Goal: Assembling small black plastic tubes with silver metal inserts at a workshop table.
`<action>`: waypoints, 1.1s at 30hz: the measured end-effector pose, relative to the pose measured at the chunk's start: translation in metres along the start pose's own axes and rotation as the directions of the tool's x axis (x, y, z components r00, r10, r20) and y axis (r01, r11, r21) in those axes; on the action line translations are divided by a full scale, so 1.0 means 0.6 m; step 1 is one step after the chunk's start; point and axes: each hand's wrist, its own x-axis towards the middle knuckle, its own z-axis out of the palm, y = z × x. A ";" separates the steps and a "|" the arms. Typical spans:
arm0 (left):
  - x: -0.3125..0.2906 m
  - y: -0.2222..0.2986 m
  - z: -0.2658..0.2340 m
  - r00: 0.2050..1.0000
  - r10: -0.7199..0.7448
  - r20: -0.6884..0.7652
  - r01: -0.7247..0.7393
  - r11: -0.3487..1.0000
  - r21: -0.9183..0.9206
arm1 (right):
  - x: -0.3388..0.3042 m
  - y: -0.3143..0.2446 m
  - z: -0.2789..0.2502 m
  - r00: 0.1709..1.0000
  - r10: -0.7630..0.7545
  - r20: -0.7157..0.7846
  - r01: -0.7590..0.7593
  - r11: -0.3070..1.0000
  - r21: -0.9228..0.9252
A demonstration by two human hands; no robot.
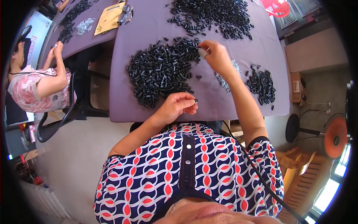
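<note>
Left hand, centre of frame: thumb and index pinched narrow on one small black piece, near the table's lower edge. Right hand, above and to the right: fingers bent, at the upper right edge of the black pile; cannot tell if they hold anything. Judgement: pinch lightly, leave the piece's end exposed; pick singles from the pile's rim; lift the forearm clear of the silver bits.
</note>
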 end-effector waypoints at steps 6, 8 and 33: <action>0.000 0.001 0.001 0.999 -0.030 -0.031 0.031 0.999 0.035 | 0.038 0.097 0.000 0.989 0.105 0.102 -0.095 0.991 -0.097; 0.001 0.001 0.000 0.999 -0.025 -0.026 0.026 0.999 0.032 | 0.037 0.094 0.008 0.979 0.117 0.169 -0.110 0.993 -0.046; 0.003 -0.006 -0.003 0.998 0.057 -0.004 -0.056 0.996 0.065 | -0.038 0.028 0.017 0.992 0.023 0.126 -0.009 0.994 -0.112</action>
